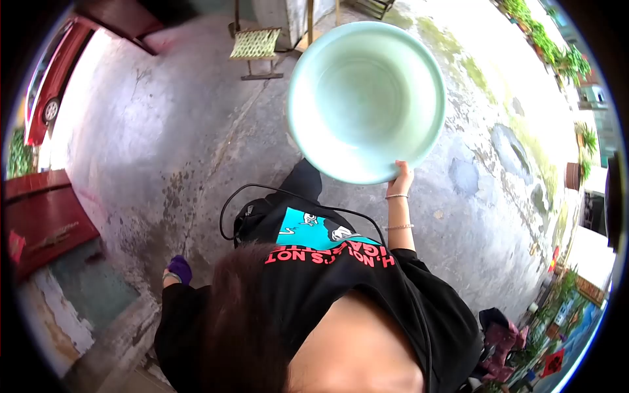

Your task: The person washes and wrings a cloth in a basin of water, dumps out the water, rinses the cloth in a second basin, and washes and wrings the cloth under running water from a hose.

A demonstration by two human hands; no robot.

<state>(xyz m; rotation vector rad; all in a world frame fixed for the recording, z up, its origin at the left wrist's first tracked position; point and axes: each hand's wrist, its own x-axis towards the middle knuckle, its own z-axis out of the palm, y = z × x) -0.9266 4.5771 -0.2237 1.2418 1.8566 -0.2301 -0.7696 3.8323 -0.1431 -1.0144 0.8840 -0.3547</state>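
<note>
My right hand (401, 177) clasps the near rim of the pale green basin (367, 101), which spreads ahead of my grip, hollow facing me, with a woven-seat stool (256, 46) farther left, while my left hand's hold I cannot tell, being out of sight.

We are seeing a woven-seated stool (255, 44) at eleven o'clock, a red car (65, 71) at ten and green plants (573, 63) at two.

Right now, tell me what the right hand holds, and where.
The right hand holds a pale green basin by its near rim, thumb over the edge.
</note>
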